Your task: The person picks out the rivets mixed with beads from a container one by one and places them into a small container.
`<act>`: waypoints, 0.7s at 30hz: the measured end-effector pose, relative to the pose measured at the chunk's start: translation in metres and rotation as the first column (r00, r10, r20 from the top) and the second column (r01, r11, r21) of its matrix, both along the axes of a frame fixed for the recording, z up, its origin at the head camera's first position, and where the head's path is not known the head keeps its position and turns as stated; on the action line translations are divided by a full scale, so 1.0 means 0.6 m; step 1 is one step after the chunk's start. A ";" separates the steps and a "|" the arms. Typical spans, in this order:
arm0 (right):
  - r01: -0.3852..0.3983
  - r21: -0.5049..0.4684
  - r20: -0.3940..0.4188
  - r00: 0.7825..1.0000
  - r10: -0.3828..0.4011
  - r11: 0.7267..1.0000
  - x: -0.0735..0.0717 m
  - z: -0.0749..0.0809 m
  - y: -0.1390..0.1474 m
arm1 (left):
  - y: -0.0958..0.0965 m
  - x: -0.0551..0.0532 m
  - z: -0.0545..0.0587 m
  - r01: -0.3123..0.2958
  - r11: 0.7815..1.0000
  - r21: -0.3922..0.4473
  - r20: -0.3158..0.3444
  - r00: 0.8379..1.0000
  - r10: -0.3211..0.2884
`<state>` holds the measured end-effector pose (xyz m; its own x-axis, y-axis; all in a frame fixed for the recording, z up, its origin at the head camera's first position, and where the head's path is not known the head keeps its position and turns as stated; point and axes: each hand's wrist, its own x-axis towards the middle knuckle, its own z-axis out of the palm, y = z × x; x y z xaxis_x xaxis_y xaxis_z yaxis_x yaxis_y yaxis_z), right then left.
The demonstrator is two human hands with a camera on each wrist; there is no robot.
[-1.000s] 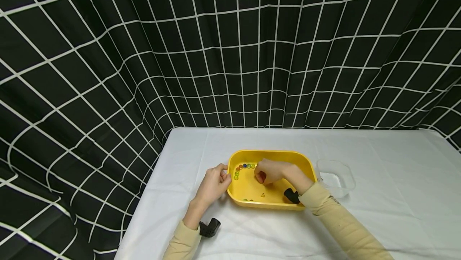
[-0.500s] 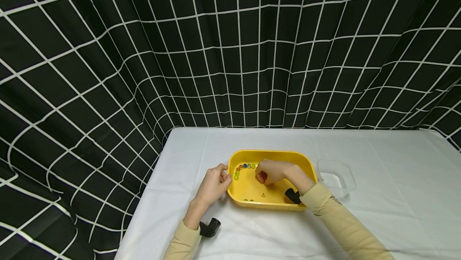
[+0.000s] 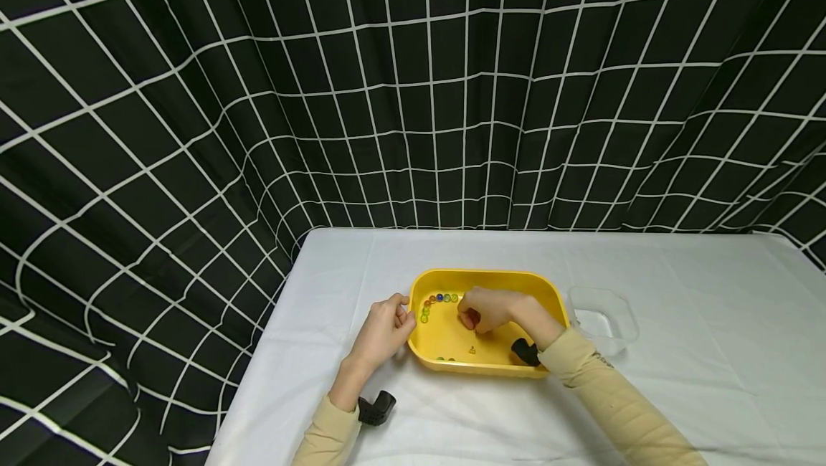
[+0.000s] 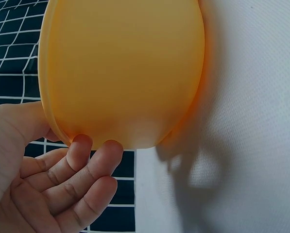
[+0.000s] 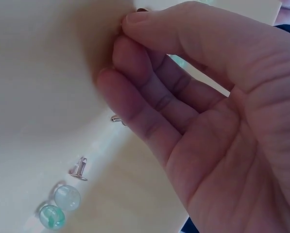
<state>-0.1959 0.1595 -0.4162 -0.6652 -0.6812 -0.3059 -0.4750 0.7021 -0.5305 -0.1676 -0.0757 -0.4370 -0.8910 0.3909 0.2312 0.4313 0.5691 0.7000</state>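
My left hand [image 3: 381, 333] grips the left end of a yellow tub [image 3: 445, 333]; in the left wrist view its curled fingers [image 4: 98, 162] touch the outer wall, with the thumb over at the rim. My right hand [image 3: 490, 308] is inside the tub, fingers curled down toward the floor. Between thumb and forefinger shows the edge of a small dark coppery piece [image 5: 142, 9], mostly hidden. Below that hand lies a small metal paper fastener [image 5: 79, 170], and part of another shiny metal piece [image 5: 116, 119] peeks past a finger.
Several glass marbles [image 3: 440, 297] form a curved line along the tub's far left corner. A clear marble [image 5: 67, 197] and a green-streaked marble [image 5: 52, 217] lie by the near wall. A clear plastic container [image 3: 600, 326] stands right of the tub on the white tablecloth [image 3: 697, 351].
Both hands hold nearly the same places. A tiny piece now shows just below the right hand's fingers in the head view.
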 end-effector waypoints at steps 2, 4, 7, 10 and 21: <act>-0.003 -0.007 -0.001 1.000 0.003 1.000 -0.001 -0.001 0.002 | 0.000 0.000 0.000 0.001 1.000 -0.002 0.000 1.000 -0.001; -0.002 -0.014 0.000 1.000 0.002 1.000 -0.001 0.000 0.004 | 0.000 0.000 0.000 0.000 1.000 -0.002 0.002 1.000 0.000; 0.003 -0.019 -0.006 1.000 -0.003 1.000 0.000 0.004 0.006 | 0.001 0.001 0.000 -0.002 1.000 -0.002 0.008 1.000 0.002; 0.015 -0.019 -0.006 1.000 -0.016 1.000 0.001 0.008 0.008 | 0.001 0.001 0.000 -0.003 1.000 -0.002 0.013 1.000 0.003; -0.028 -0.058 -0.030 0.999 0.026 0.998 -0.002 0.015 0.023 | 0.002 0.001 0.000 -0.001 1.000 -0.007 0.003 1.000 0.001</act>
<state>-0.1972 0.1730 -0.4071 -0.6544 -0.7150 -0.2460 -0.5089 0.6571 -0.5561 -0.1668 -0.0744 -0.4369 -0.8919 0.3919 0.2255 0.4287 0.5741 0.6976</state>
